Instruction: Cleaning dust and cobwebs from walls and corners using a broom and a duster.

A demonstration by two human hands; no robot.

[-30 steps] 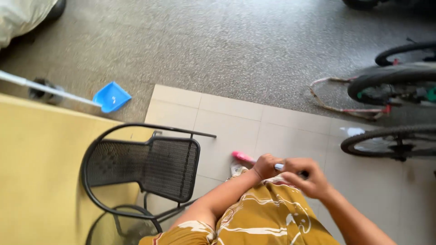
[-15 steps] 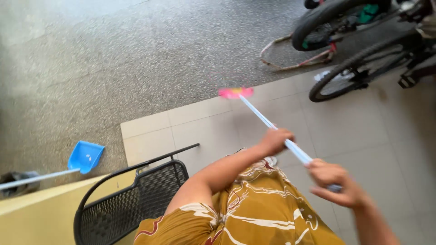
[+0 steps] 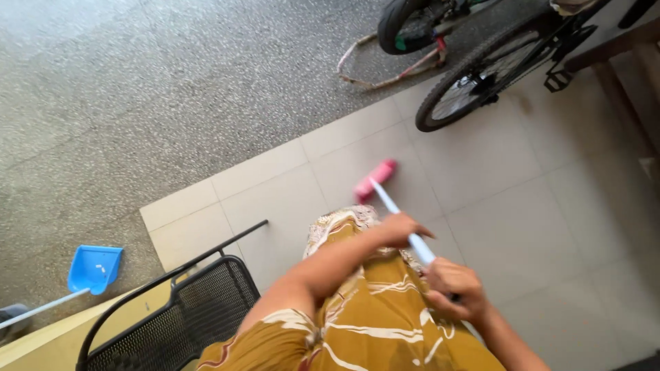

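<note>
Both hands, the left hand [image 3: 399,230] and the right hand [image 3: 450,285], are gripping the pale blue handle of the broom [image 3: 392,206], whose pink head is resting on the tiled floor [image 3: 495,206] near the bicycle wheel [image 3: 474,75], which a wide stroke might be clipping.
</note>
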